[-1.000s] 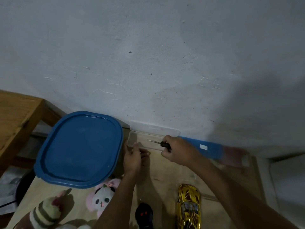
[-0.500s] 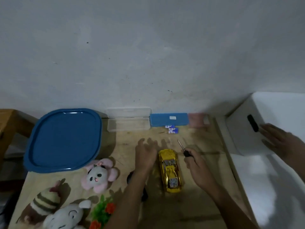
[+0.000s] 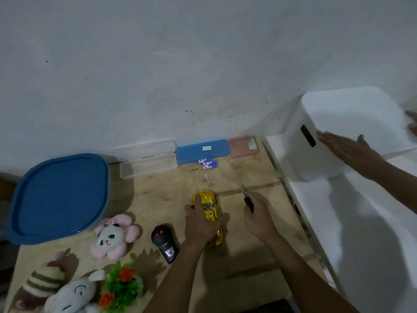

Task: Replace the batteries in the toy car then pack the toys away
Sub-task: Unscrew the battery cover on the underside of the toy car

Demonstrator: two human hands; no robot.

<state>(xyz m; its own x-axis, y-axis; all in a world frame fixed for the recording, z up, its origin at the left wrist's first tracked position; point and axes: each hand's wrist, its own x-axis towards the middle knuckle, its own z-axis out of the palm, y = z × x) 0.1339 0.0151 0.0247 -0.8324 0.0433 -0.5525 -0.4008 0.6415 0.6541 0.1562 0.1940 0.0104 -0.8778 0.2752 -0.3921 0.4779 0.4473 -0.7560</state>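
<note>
Clear case (image 3: pixel 149 166) lies open; left hand (image 3: pixel 199 224) grips gold car (image 3: pixel 206 196), right hand (image 3: pixel 259 220) holds screwdriver (image 3: pixel 249 204).

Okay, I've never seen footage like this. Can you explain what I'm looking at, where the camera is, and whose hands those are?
There is no machine here. A person wears a camera on the head, looking down at their own hands over a wooden table. The left hand grips a gold toy car; the right hand holds a small screwdriver. Also on the table: batteries, a black remote, soft toys and a blue lid. At the right, another person's hand touches a white bin.
</note>
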